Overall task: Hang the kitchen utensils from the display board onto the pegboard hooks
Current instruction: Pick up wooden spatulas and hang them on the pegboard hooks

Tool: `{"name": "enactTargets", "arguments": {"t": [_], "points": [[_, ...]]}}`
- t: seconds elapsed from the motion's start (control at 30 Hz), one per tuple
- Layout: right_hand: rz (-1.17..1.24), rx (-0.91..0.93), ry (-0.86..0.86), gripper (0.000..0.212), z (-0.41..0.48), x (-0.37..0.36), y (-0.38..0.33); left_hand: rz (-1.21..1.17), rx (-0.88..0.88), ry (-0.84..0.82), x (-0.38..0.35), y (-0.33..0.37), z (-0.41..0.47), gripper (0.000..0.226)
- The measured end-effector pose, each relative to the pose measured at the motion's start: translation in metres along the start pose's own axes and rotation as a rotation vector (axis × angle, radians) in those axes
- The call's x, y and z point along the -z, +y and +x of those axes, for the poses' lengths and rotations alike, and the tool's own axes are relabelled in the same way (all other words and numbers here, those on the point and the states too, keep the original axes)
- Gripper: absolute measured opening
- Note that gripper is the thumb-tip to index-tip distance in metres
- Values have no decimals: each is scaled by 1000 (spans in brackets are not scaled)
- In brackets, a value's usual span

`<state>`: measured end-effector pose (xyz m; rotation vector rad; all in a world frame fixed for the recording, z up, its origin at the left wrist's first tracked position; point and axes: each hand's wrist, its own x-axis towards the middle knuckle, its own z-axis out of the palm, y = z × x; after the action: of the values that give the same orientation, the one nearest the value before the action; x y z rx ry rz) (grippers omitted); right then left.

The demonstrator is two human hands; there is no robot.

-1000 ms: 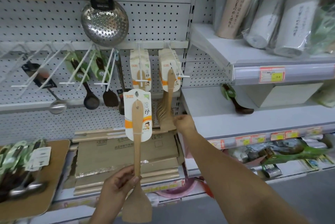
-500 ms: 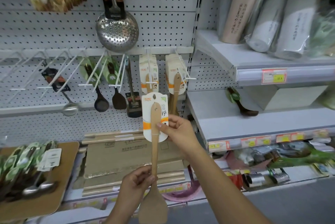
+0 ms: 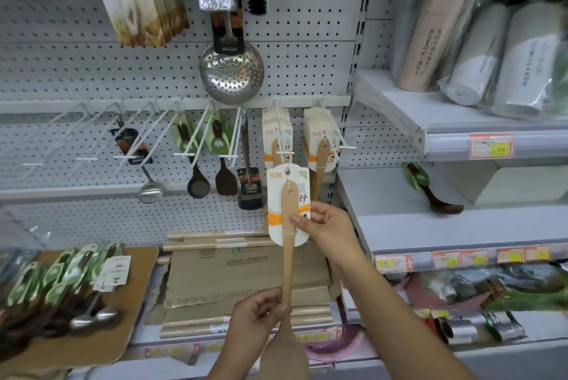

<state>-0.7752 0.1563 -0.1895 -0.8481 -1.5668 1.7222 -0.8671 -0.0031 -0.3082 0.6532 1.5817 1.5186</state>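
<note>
Left hand (image 3: 258, 313) grip: fingers wrapped round the spatula (image 3: 288, 259) handle low down, just above the blade. Right hand (image 3: 330, 226) grip: thumb in front, fingers behind, pinching handle plus card (image 3: 276, 186) at the card's orange band.

Spatula is upright, blade down, held in the air in front of the pegboard (image 3: 92, 72). It sits just below the two hooks that carry matching carded spatulas. The card hole (image 3: 287, 169) is on top, clear of both hands, near the tip of the left hook (image 3: 281, 133).

Step in hand, my read: thread the hole onto a hook.
- Steer with the right hand, since it's closest to the hole. The left only carries the blade's weight.
- Lift until the hole is level with the hook tip, then push straight back along the wire.
- The tip looks to carry a short crossbar, so the card will probably need tilting to clear it.
- Pinch lightly, because the card is thin and will likely crease or tear at the hole.
- Can't tell whether the left hook or the right hook (image 3: 333, 130) has more room.
- Release the left hand only once the card hangs.

The display board (image 3: 138, 287), lower left, holds more utensils, so plenty is left to do.
</note>
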Motion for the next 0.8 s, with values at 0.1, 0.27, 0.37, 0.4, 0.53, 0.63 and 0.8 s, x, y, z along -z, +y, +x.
{"name": "enactTargets", "arguments": {"t": [0.1, 0.27, 0.37, 0.4, 0.53, 0.63, 0.8], "points": [[-10, 3, 15, 22, 4, -1, 1, -27, 13, -1, -1, 2, 2, 23], [-24, -13, 19, 21, 18, -3, 2, -10, 12, -1, -1, 6, 8, 25], [-17, -38, 23, 20, 28, -4, 2, 29, -5, 20, 0, 7, 14, 25], [-20, -41, 22, 19, 32, -4, 2, 35, -10, 25, 0, 7, 17, 25], [-29, -54, 41, 16, 45, -5, 6, 47, -3, 30, 1, 7, 29, 25], [-35, -69, 62, 16, 55, -5, 11, 26, 3, 21, 0, 8, 37, 25], [-17, -80, 104, 19, 73, -5, 18, -46, 18, 5, -4, 8, 50, 20]]}}
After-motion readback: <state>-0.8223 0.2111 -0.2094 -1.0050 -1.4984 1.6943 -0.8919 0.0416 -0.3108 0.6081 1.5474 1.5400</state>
